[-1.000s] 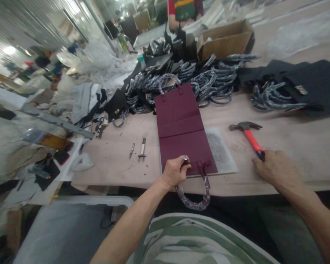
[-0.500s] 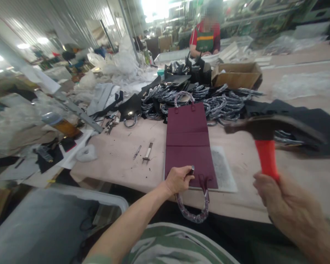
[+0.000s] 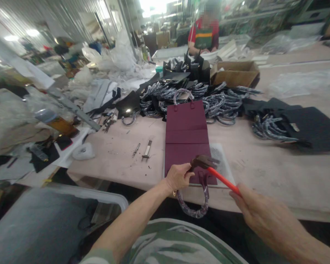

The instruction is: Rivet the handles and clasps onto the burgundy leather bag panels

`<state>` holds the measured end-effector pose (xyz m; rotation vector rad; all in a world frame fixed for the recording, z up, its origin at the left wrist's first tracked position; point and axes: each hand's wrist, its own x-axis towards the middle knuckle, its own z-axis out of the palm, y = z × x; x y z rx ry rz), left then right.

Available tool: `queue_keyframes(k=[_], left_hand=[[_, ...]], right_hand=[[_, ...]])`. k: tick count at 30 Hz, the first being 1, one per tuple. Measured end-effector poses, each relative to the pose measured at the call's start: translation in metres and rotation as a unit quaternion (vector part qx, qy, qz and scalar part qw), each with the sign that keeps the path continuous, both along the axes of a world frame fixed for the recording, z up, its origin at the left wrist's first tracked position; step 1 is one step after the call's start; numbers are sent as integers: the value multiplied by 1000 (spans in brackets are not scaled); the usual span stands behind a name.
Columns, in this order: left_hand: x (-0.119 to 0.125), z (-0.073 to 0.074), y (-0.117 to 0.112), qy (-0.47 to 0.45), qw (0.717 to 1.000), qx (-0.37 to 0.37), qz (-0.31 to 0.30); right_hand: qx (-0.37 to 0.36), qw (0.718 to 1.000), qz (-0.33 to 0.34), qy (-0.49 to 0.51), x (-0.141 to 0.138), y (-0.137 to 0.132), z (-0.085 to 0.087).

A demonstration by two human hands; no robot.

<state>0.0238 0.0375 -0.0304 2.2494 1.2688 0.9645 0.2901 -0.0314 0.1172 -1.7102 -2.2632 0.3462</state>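
A burgundy leather bag panel (image 3: 187, 135) lies flat on the wooden table (image 3: 264, 168), partly over a grey metal plate (image 3: 222, 163). A wrapped handle loop (image 3: 194, 203) hangs from its near edge over the table's front. My left hand (image 3: 178, 176) is closed around a small metal punch at that near edge. My right hand (image 3: 260, 214) grips the red handle of a hammer (image 3: 209, 167). The hammer's dark head sits right at the top of the punch beside my left fingers.
Behind the panel lie a pile of wrapped black handles (image 3: 209, 99), a cardboard box (image 3: 235, 73) and black bag pieces (image 3: 297, 123). Small metal tools (image 3: 147, 150) rest left of the panel. A person (image 3: 205, 33) works at the far end. A grey bin (image 3: 49, 220) stands below left.
My right hand took the hammer from the table, raised it high, then swung it down onto the punch. My left hand stayed on the punch.
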Motion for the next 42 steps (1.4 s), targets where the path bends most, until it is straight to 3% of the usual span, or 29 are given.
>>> queue_keyframes(k=[2,6,13,16,18,21,23,29,42], left_hand=[[0,1,0,13,1000,-8,4],[0,6,-1,-1,1000,-12,-2],[-5,16,-2,-62,996,-53,-22],[-4,14,-4,-113,991,-66,-3],[-5,14,-5,-180,979,-90,33],[-13,17,-3,-318,931,-128,123],[-21,20,-1,-344,919,-135,141],[-29,19,-6,-237,959,-125,94],[-24,14,-9,-186,977,-88,64]], right_hand=[[-6,1000,5,27,-2,4,-4],[-43,995,-55,77,-17,34,-16],[-150,981,-114,-35,-66,100,-85],[-172,977,-125,-33,-69,109,-100],[-184,973,-133,-32,-67,111,-103],[-194,970,-138,-40,-64,112,-102],[-196,969,-140,-48,-65,112,-101],[-205,967,-143,-52,-66,112,-99],[-197,968,-145,-49,-65,112,-102]])
